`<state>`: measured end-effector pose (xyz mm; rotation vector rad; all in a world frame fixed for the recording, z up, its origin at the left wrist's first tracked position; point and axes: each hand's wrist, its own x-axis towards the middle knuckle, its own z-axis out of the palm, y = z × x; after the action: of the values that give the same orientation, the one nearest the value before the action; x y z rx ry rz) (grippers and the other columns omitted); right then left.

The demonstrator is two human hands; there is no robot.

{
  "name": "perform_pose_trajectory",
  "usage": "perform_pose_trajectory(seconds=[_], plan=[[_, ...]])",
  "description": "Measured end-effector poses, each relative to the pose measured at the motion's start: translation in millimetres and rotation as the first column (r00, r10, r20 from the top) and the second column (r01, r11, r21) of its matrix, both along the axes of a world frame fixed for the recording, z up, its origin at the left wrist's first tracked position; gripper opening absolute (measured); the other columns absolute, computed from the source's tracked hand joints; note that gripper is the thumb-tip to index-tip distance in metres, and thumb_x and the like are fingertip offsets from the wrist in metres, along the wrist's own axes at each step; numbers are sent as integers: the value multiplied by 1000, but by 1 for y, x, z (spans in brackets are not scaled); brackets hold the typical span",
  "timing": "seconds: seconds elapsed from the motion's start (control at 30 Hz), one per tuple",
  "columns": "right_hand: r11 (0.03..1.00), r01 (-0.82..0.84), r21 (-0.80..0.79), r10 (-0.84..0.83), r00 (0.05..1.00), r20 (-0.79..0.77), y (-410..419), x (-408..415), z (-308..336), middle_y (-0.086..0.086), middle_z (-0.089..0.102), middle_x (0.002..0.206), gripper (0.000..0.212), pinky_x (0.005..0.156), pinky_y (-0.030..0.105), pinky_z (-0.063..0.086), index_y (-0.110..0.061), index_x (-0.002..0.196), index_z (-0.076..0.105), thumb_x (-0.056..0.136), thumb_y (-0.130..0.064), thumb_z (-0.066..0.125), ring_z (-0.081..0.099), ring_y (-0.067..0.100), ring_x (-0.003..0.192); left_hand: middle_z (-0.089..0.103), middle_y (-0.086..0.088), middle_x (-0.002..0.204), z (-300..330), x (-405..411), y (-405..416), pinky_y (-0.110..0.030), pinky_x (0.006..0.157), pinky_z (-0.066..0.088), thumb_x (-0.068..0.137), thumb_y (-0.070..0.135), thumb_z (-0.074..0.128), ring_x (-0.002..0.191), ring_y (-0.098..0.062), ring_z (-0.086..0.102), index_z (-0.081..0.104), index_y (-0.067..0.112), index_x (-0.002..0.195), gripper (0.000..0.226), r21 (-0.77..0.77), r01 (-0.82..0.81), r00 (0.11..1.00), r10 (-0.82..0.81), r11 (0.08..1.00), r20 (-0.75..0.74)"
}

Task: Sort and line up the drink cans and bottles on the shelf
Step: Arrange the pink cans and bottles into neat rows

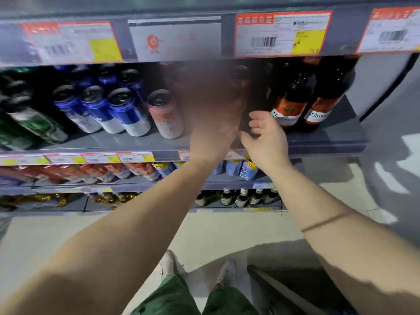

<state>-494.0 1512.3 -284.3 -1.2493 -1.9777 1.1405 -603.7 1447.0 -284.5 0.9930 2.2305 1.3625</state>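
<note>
On the grey shelf stand several blue and white cans, then a single red and white can to their right. Two brown bottles with red labels stand at the shelf's right end. My left hand reaches into the gap between the red can and the bottles. It is motion-blurred, so its grip is unclear. My right hand is just right of it at the shelf front, fingers apart, against a dark object that I cannot identify.
Green bottles fill the shelf's left end. The shelf above carries price tags on its edge and overhangs closely. Lower shelves hold red cans, blue cans and small dark bottles. The shelf unit ends right of the brown bottles.
</note>
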Motion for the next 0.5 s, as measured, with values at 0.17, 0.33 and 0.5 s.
perform_pose_trajectory(seconds=[0.17, 0.33, 0.5], plan=[[959, 24, 281, -66, 988, 143, -8, -51, 23, 7, 58, 120, 47, 93, 34, 40, -19, 121, 53, 80, -36, 68, 49, 27, 116, 60, 2, 92, 12, -60, -44, -21, 72, 42, 77, 25, 71, 85, -15, 55, 61, 19, 97, 23, 86, -195, 960, 208, 977, -187], [933, -62, 354, -79, 927, 368, -3, -89, 36, 6, 35, 148, 75, 112, 42, 24, -39, 141, 38, 74, -57, 67, 23, 32, 140, 57, -5, 119, 12, -99, -62, -27, 93, 39, 69, 40, 69, 113, -21, 48, 52, 12, 126, 66, 67, -292, 925, 300, 954, -233], [943, -197, 268, 8, 818, 575, 7, -105, 30, 0, 21, 157, 73, 114, 48, 17, -52, 139, 34, 74, -66, 64, 10, 34, 144, 58, 17, 100, 5, -113, -58, -7, 76, 40, 75, 22, 79, 93, -4, 58, 49, 15, 126, 60, -21, -136, 987, 137, 990, 80]])
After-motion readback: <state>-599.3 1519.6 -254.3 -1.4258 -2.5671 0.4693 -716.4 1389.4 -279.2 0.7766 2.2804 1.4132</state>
